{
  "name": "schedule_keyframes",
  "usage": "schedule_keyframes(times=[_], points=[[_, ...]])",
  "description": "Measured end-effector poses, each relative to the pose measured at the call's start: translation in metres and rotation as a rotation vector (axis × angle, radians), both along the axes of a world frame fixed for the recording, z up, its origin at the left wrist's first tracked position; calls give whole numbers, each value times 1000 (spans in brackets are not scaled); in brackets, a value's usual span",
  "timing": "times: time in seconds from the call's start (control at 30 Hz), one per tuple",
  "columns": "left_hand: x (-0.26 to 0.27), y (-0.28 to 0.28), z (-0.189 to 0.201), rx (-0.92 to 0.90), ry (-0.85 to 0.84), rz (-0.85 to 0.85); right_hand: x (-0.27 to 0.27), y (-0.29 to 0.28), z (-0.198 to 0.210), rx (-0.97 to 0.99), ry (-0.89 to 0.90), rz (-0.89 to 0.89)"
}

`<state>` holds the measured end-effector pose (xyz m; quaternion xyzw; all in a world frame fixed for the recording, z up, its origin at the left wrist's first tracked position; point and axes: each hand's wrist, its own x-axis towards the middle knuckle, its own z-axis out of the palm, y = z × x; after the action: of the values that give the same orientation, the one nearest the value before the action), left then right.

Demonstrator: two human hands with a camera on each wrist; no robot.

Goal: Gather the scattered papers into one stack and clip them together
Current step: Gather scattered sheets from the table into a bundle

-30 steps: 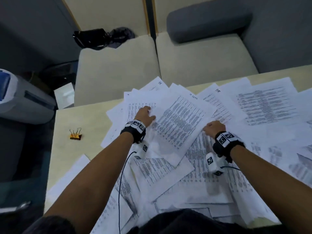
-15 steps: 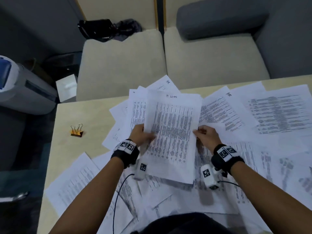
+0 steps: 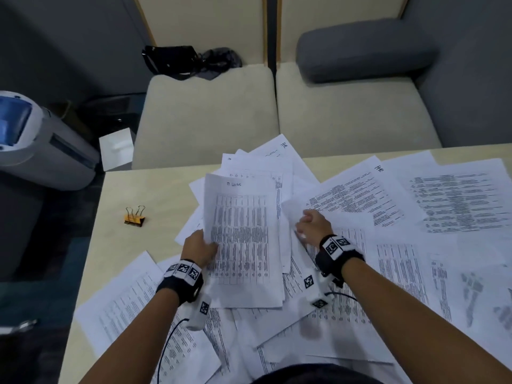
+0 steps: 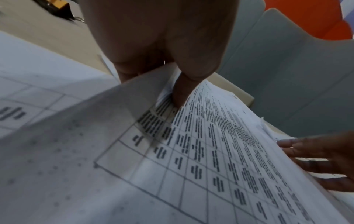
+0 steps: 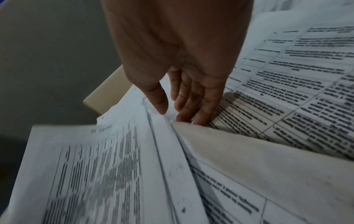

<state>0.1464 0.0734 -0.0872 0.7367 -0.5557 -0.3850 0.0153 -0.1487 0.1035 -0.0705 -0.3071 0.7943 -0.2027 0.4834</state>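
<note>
We see the left hand (image 3: pixel 198 249) pinching the left edge of a small lifted bundle of white printed sheets with tables (image 3: pixel 243 239), thumb on top and fingers under, as the left wrist view shows. The right hand (image 3: pixel 314 224) lies with straight, relaxed fingers (image 5: pixel 188 104) against the bundle's right side, tips tucked between its edge and the loose sheets below; it grasps nothing.

The bundle rises tilted near the middle of the beige counter (image 3: pixel 155 189). Around and beneath it the scattered white printed papers (image 3: pixel 454 200) cover the right and near parts of the counter, overlapping each other and lying under both forearms. The small yellow binder clip with wire handles (image 3: pixel 135 216) sits on bare counter to the left, well apart from the bundle.

Beyond the far edge stand two cream seat cushions (image 3: pixel 210 117), a grey bolster (image 3: pixel 365 49) on the right one, a black bag (image 3: pixel 171 60) behind the left one. A grey and blue machine (image 3: pixel 41 145) stands at far left.
</note>
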Motion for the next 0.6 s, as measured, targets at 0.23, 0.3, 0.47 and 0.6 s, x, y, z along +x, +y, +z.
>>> schedule_keyframes(times=[0.23, 0.3, 0.47, 0.6], points=[[-2, 1, -8, 24, 29, 38, 17, 28, -2, 52, 119, 370], [0, 2, -8, 24, 40, 29, 14, 39, -2, 52, 75, 463], [16, 4, 1, -16, 79, 50, -20, 58, 8, 26, 22, 485], [31, 11, 8, -25, 39, 38, -67, 76, 30, 55, -10, 540]])
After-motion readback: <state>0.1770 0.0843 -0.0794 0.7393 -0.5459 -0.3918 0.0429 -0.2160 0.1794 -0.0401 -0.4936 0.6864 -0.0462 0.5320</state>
